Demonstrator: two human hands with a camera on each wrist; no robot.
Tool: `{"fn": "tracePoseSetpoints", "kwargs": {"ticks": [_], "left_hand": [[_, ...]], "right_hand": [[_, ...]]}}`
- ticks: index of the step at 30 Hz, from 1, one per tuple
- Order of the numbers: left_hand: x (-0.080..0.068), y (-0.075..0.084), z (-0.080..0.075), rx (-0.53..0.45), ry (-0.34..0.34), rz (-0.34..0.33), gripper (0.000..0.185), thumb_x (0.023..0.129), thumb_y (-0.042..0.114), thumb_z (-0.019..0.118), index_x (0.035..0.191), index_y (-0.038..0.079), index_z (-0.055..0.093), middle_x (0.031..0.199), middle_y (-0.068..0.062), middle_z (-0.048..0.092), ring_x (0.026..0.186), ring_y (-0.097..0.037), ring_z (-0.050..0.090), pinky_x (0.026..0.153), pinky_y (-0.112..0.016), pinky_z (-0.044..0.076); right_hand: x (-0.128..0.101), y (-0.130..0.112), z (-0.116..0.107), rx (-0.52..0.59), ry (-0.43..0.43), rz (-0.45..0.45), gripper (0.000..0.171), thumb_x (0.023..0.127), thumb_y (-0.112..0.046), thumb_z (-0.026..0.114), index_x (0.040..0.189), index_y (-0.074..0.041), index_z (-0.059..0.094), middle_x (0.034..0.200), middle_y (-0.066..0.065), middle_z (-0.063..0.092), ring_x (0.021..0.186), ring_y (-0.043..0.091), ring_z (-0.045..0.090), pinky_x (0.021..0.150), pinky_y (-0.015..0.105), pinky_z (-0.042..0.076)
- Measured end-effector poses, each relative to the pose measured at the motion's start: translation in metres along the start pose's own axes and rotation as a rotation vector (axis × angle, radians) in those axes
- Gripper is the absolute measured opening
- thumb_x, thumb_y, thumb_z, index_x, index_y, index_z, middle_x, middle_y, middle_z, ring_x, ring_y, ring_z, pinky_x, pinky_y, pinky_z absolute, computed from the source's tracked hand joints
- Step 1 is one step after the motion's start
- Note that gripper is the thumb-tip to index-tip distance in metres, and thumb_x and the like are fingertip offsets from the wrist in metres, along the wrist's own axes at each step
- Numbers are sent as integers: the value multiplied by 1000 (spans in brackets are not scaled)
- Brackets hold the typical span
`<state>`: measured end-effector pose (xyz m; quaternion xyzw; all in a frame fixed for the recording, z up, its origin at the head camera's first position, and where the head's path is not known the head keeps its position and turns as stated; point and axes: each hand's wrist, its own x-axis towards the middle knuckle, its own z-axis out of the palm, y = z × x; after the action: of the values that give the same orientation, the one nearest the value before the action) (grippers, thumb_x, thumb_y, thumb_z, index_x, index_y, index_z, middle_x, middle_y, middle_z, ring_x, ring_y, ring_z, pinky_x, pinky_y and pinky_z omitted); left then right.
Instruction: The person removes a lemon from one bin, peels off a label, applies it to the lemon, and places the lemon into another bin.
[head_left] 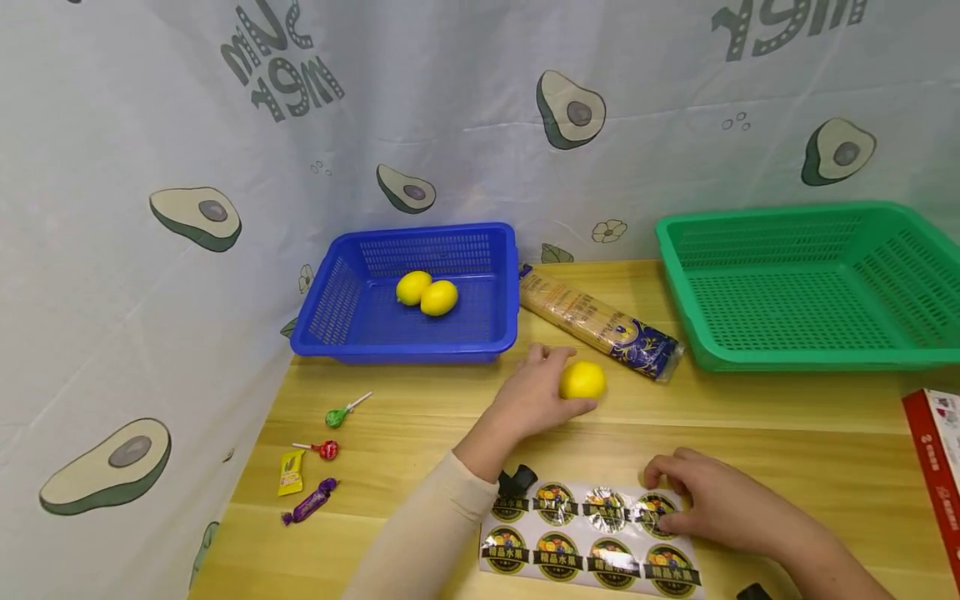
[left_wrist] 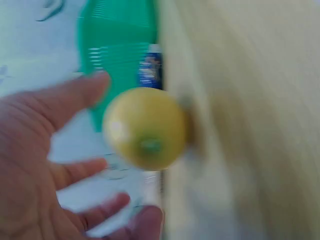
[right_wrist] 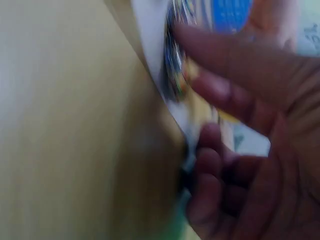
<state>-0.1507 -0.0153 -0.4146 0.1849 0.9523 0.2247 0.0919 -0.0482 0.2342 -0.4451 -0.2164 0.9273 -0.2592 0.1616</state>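
Both wrist views blurred; red box (head_left: 937,467) cut off.

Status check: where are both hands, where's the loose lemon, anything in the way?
Left hand open, touching the lemon on the table. Right hand pinching the sticker sheet. Noodle packet lies just beyond the lemon.

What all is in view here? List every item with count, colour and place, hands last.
lemon: 1, yellow, on the table by the left hand
lemons in basket: 2, yellow, inside the blue basket
blue basket: 1, blue, back left of table
green basket: 1, green, back right
noodle packet: 1, beige and navy, between the baskets
sticker sheet: 1, round dark labels, front edge
lollipops: 2, green and red, left side
wrapped sweets: 2, yellow and purple, left front
red box: 1, right edge
left hand: around the lemon
right hand: fingers on the sticker sheet
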Motion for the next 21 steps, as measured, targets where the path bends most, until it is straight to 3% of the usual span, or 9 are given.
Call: {"fn": "tracePoseSetpoints", "kwargs": {"ticks": [2,4,6,8,10,12,16,21], "left_hand": [[-17,0,-6,41,48,-34,67,88,53,76,141,16,56,126,-11,53,105,-24,59,87,-33,55],[-37,1,-10,79,43,-38,58,89,51,76,131,13,61,117,-10,56,95,-22,61,80,-32,55],[-54,1,-11,100,-44,12,48,90,50,75,121,15,64,108,-5,59,84,-16,59,73,-28,53],[-65,-1,-6,80,-183,106,43,90,49,76,116,18,65,98,3,60,76,-8,56,68,-22,48],[-67,-5,3,43,-300,180,42,87,50,78,115,21,65,92,9,60,75,-3,53,67,-18,46],[-63,-9,13,17,-356,218,44,84,49,81,115,22,64,89,12,59,77,0,52,69,-16,45],[-56,-15,28,25,-326,215,50,78,46,88,114,22,63,87,12,60,77,0,53,69,-16,44],[-54,-16,34,41,-297,204,51,75,47,89,113,24,63,87,13,61,76,1,53,68,-16,44]], "right_hand": [[7,-8,3,-47,30,23,33,78,-36,86,98,-29,61,82,-9,45,71,-2,37,61,22,34],[16,-17,5,-87,62,41,31,80,-38,85,96,-29,60,81,-10,46,70,-1,37,61,23,35],[26,-24,5,-104,75,42,30,80,-38,85,96,-28,61,81,-11,47,70,1,39,61,24,36],[36,-29,4,-115,69,26,30,81,-37,85,96,-27,62,81,-11,49,70,2,40,61,24,37],[46,-32,2,-107,54,17,30,81,-36,85,96,-26,62,80,-11,49,70,3,41,62,24,36],[53,-33,-1,-92,38,6,30,80,-35,86,94,-25,61,78,-10,49,69,4,41,62,24,35],[59,-33,-4,-62,9,-8,30,79,-33,87,91,-24,60,75,-10,47,68,4,39,62,23,33],[63,-29,-4,-48,-4,-55,30,79,-30,86,88,-23,58,74,-11,46,69,2,39,63,22,33]]}}
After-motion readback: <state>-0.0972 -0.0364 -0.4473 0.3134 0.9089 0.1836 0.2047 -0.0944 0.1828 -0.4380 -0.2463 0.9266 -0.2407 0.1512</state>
